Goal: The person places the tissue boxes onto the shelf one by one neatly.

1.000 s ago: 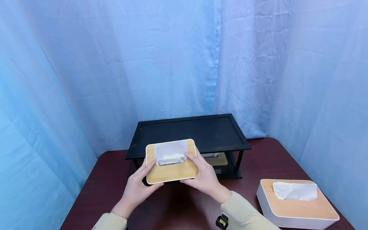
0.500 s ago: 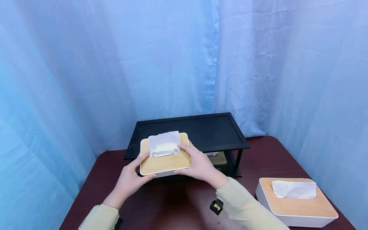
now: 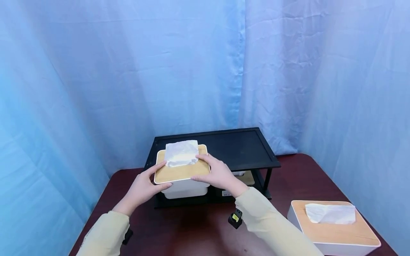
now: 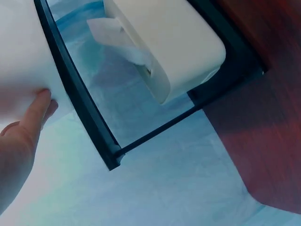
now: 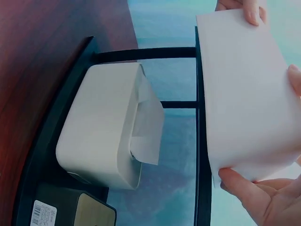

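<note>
Both hands hold a white tissue box [image 3: 182, 174] with a light wood lid and a tissue standing out of its slot. My left hand [image 3: 143, 188] grips its left end, fingers at the lid edge and thumb at the front. At the right end, my right hand [image 3: 221, 174] grips it the same way. The box is at the front left edge of the black shelf's top board [image 3: 237, 149]; in the right wrist view its white underside [image 5: 249, 89] shows beside that board. Whether it touches the board I cannot tell.
On the lower board sits another white tissue box [image 5: 99, 122], with a dark, wood-lidded box [image 5: 56, 207] bearing a label next to it. A larger tissue box [image 3: 339, 227] stands on the dark red table [image 3: 301, 185] at right. Blue curtains [image 3: 192, 71] hang behind.
The held tissue box has moved forward and left to the shelf's front edge. Its lid has tipped flatter, so its front wall shows. The white box below has come into view.
</note>
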The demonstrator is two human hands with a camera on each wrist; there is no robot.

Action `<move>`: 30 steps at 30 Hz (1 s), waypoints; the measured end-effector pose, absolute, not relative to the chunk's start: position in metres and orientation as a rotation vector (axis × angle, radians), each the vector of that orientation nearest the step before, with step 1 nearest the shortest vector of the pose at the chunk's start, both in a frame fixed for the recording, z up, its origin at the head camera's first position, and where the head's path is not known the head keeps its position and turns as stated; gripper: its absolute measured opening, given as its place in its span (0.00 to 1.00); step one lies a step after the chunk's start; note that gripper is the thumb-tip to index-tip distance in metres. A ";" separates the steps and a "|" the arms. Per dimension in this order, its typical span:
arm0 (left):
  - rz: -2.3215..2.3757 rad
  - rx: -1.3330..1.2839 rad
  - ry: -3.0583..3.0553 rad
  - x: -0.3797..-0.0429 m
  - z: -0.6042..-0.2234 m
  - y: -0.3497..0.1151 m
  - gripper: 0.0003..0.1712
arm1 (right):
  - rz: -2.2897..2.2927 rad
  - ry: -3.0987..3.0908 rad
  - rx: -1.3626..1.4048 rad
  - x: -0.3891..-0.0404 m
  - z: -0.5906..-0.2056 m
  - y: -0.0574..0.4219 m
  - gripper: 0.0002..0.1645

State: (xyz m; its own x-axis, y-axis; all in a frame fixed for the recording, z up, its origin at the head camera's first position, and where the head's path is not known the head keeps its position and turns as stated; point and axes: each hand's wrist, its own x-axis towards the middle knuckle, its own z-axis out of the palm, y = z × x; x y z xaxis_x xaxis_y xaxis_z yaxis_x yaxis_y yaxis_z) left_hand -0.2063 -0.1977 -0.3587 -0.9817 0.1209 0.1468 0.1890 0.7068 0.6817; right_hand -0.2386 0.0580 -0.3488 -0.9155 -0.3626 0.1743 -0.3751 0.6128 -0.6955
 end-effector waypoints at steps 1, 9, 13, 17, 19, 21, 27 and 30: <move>-1.138 -0.255 -2.826 -0.208 -0.357 -0.198 0.45 | 1.231 -2.813 0.632 -0.241 -0.348 0.057 0.44; -1.135 -0.194 -2.876 -0.221 -0.348 -0.199 0.44 | 1.446 -2.864 0.504 -0.260 -0.343 0.052 0.42; -1.125 -0.208 -2.916 -0.227 -0.345 -0.203 0.45 | 1.497 -2.860 0.478 -0.262 -0.343 0.048 0.42; -1.171 -0.224 -2.935 -0.234 -0.343 -0.209 0.45 | 1.509 -2.856 0.483 -0.265 -0.342 0.043 0.42; -1.197 -0.230 -2.940 -0.238 -0.342 -0.211 0.45 | 1.510 -2.853 0.484 -0.269 -0.342 0.041 0.42; -1.208 -0.235 -2.952 -0.242 -0.341 -0.212 0.46 | 1.503 -2.854 0.487 -0.273 -0.341 0.040 0.42; -1.170 -0.285 -3.018 -0.256 -0.333 -0.212 0.47 | 1.553 -2.849 0.436 -0.284 -0.341 0.038 0.42; -1.161 -0.292 -3.044 -0.260 -0.331 -0.211 0.47 | 1.573 -2.840 0.415 -0.287 -0.341 0.037 0.42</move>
State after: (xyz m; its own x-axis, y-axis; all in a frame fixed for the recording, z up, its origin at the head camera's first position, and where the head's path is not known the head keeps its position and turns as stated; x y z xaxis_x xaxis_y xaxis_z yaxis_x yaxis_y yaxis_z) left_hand -0.2602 -0.2114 -0.3315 -0.9758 0.2114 -0.0564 0.1201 0.7331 0.6694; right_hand -0.2868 0.0368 -0.3408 -0.9593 -0.2823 0.0080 -0.1564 0.5076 -0.8473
